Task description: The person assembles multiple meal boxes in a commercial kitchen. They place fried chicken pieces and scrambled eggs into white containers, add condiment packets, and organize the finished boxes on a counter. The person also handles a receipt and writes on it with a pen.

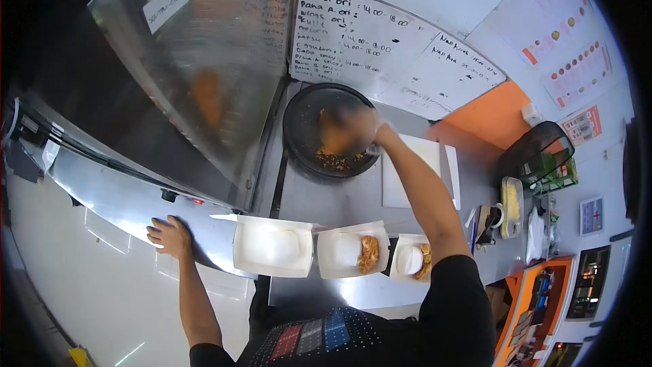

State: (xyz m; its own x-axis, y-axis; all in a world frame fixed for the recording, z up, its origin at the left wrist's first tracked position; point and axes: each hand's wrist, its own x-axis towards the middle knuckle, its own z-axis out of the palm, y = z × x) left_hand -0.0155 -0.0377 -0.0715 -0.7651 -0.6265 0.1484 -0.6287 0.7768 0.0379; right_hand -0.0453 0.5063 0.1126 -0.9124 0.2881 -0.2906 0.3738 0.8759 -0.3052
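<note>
My right hand (363, 126) is over a wide black stone mortar (299, 139). Motion smears its fingers, so I cannot make out what they hold, if anything. Beneath it lies an orange-brown piece of food (331, 141), with reddish crushed bits (333, 161) along the near side of the bowl. My left hand (170, 236) rests on a steel ledge (112, 194), fingers spread and holding nothing. Three white paper boxes line the counter's near edge. The left box (244, 267) contains white rice; the middle box (326, 272) and right box (401, 275) contain rice and brown fried pieces.
A steel and glass cabinet (183, 95) stands at the left. White cutting boards (407, 170) lie right of the mortar. Further right are a black mesh basket (536, 153), a clear tub with yellow food (511, 207) and a mug (498, 216). A whiteboard (380, 41) leans behind.
</note>
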